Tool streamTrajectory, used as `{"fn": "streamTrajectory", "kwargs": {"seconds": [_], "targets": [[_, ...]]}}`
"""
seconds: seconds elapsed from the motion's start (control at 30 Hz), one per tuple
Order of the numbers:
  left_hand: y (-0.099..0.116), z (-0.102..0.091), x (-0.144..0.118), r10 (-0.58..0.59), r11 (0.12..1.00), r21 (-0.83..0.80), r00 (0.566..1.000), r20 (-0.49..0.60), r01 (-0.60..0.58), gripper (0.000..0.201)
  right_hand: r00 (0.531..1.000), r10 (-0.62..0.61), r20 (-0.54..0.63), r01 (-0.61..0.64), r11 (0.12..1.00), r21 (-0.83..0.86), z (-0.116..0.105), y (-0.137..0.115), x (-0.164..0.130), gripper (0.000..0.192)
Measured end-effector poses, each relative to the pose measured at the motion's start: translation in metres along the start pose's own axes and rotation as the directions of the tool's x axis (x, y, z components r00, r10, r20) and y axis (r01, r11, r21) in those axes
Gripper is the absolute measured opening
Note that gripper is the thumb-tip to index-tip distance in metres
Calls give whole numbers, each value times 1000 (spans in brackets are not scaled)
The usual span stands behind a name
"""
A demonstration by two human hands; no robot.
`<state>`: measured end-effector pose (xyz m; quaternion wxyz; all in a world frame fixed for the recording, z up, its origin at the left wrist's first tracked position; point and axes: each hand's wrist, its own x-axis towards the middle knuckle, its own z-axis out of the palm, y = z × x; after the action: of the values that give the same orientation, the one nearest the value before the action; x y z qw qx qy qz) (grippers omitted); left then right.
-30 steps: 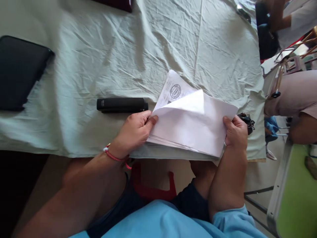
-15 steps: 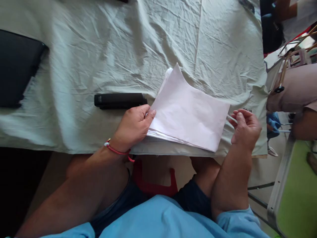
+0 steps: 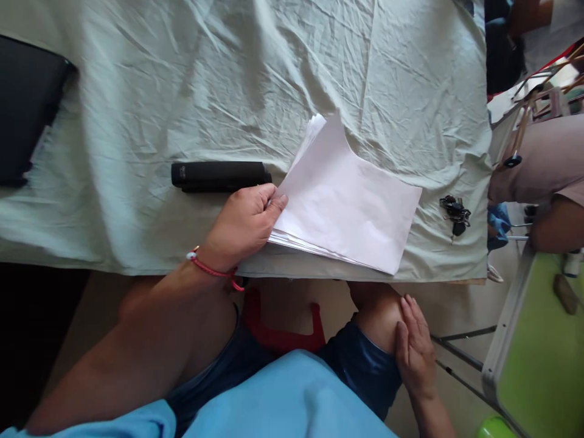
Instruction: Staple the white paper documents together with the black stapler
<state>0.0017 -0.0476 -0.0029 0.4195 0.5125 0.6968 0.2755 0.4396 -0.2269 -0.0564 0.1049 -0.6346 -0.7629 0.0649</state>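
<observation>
My left hand [image 3: 246, 222] is closed on the left edge of a stack of white paper sheets [image 3: 349, 201], thumb on top. The stack lies tilted near the front edge of the cloth-covered table [image 3: 219, 91], its far corner lifted and its sheets slightly fanned. Just beyond my left hand lies a black oblong case [image 3: 219, 176]. My right hand [image 3: 416, 344] rests off the table against my right knee, fingers stretched out and holding nothing. To the right of the paper sits a bunch of keys [image 3: 455, 214].
At the far left of the table is a flat black object [image 3: 30, 109]. A green-topped table [image 3: 538, 347] stands at the right, near another person's leg [image 3: 538, 158]. Below the table edge a red stool [image 3: 285, 340] shows between my legs.
My right hand has left the paper's right side and dropped to my knee, uncovering the keys. My left hand still holds the sheets; the view has shifted slightly.
</observation>
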Motion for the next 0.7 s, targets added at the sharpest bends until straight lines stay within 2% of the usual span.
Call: {"fn": "streamTrajectory", "kwargs": {"seconds": [0.1, 0.27, 0.37, 0.5, 0.7], "targets": [[1, 2, 1, 15, 1000, 17, 1000, -17, -15, 44, 999, -26, 24, 28, 996, -88, -1, -3, -27, 72], [4, 2, 2, 11, 1000, 23, 1000, -12, -11, 45, 995, -100, 22, 102, 983, -156, -5, -12, -45, 74], [6, 1, 3, -21, 999, 42, 1000, -1, 21, 45, 994, -110, 11, 110, 982, -155, -5, -12, -32, 70], [5, 1, 3, -26, 1000, 10, 999, 24, 26, 45, 993, -117, 0, 115, 979, -166, -2, -10, -1, 58], [4, 2, 2, -1, 1000, 9, 1000, 26, 1, 46, 989, -116, 88, 131, 975, -180, 4, -11, 35, 39]]}}
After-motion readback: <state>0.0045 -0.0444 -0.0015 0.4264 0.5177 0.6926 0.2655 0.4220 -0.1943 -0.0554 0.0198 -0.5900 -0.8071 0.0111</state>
